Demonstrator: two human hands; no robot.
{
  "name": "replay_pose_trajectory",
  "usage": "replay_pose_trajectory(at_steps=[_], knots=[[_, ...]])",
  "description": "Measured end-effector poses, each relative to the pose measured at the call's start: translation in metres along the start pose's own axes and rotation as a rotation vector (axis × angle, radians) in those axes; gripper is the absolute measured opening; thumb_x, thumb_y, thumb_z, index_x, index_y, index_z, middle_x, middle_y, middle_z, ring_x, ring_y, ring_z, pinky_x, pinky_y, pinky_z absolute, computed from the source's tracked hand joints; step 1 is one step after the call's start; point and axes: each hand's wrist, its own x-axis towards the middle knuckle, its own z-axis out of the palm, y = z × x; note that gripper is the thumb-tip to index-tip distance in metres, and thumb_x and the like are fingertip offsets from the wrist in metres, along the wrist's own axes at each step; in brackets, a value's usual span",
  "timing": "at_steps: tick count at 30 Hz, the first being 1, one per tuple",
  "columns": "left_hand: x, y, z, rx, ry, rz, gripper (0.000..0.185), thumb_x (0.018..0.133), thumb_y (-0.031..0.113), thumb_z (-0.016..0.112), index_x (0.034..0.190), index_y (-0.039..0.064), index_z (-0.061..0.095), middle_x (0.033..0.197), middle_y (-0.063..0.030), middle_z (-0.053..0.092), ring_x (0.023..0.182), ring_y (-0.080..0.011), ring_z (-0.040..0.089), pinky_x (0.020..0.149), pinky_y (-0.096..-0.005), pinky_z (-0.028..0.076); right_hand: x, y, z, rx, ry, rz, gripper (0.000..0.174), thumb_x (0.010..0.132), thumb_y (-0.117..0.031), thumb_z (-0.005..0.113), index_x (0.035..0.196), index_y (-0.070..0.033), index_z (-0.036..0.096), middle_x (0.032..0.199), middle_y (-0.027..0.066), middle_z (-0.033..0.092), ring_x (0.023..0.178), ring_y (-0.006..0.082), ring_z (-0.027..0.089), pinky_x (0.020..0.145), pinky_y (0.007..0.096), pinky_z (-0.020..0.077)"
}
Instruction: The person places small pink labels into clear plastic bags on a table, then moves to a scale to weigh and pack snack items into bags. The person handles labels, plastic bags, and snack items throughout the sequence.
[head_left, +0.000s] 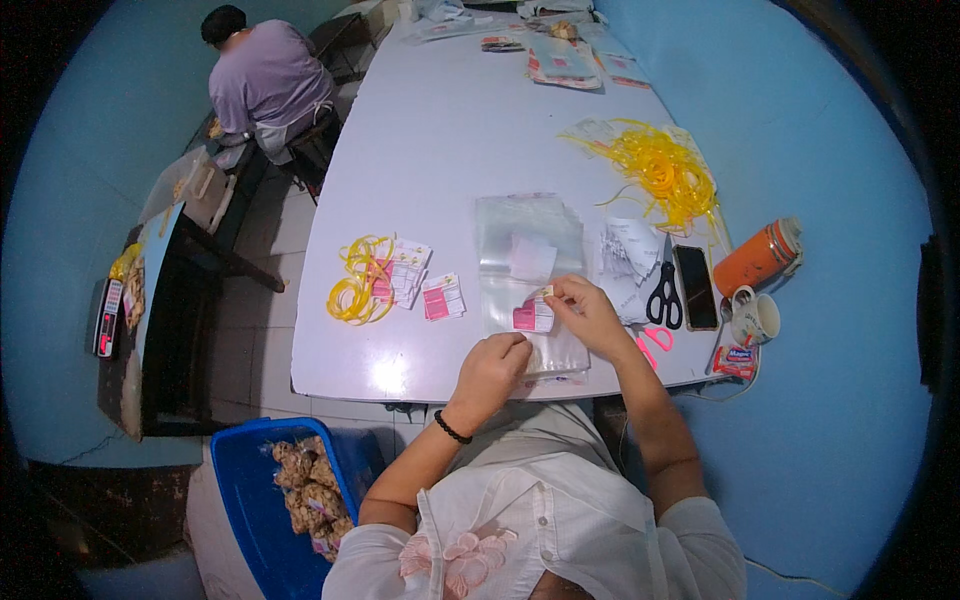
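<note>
Between the thumb and fingers of my right hand (579, 311) is the upper right corner of a pink-and-white printed label (534, 315). The label lies over a stack of clear plastic bags (499, 225) at the table's front. My left hand (491, 369) rests just below the label, its fingers curled at the bags. Its fingertips are hidden, so whether it grips a bag is unclear. A pale paper slip (533, 257) shows on the stack, beyond the held label. Left of the bags are a small pile of labels (444, 297) and a larger pile (409, 262), partly under yellow ribbon coils (352, 300).
Right of the bags lie printed papers (628, 251), black-handled scissors (664, 300), pink-handled scissors (658, 339), and a phone (696, 287). An orange bottle (754, 259) and a mug (756, 319) stand beyond. Yellow ribbon (660, 176) is heaped farther back. A blue bin (247, 487) holds bagged food. Another person (270, 82) sits left.
</note>
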Motion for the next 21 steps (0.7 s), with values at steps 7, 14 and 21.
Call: replay_pose_trajectory(at_steps=[7, 14, 21], knots=[[-0.001, -0.004, 0.006, 0.045, -0.020, -0.056, 0.026, 0.082, 0.009, 0.072, 0.106, 0.002, 0.063, 0.111, -0.0156, 0.067, 0.099, -0.0329, 0.064, 0.083, -0.0430, 0.051, 0.003, 0.017, 0.005, -0.173, -0.031, -0.080, 0.020, 0.091, -0.017, 0.070, 0.097, 0.002, 0.065, 0.103, 0.0153, 0.063, 0.095, 0.0351, 0.063, 0.085, 0.0404, 0.0503], [0.016, -0.008, -0.001, 0.087, -0.186, -0.083, 0.027, 0.081, 0.013, 0.074, 0.100, 0.001, 0.059, 0.109, -0.0158, 0.065, 0.092, -0.0342, 0.061, 0.083, -0.0438, 0.050, -0.020, 0.006, -0.002, -0.254, 0.020, -0.140, 0.044, 0.080, -0.016, 0.079, 0.119, -0.003, 0.065, 0.120, 0.0178, 0.059, 0.114, 0.0373, 0.057, 0.097, 0.0426, 0.0466], [0.029, -0.023, 0.012, 0.098, -0.112, -0.071, 0.029, 0.082, 0.019, 0.076, 0.096, 0.000, 0.059, 0.136, -0.0239, 0.056, 0.094, -0.0376, 0.061, 0.084, -0.0454, 0.052, -0.053, 0.000, -0.028, -0.575, -0.112, -0.256, 0.053, 0.079, -0.022, 0.080, 0.127, -0.007, 0.065, 0.129, 0.0149, 0.059, 0.117, 0.0329, 0.056, 0.100, 0.0399, 0.0463]])
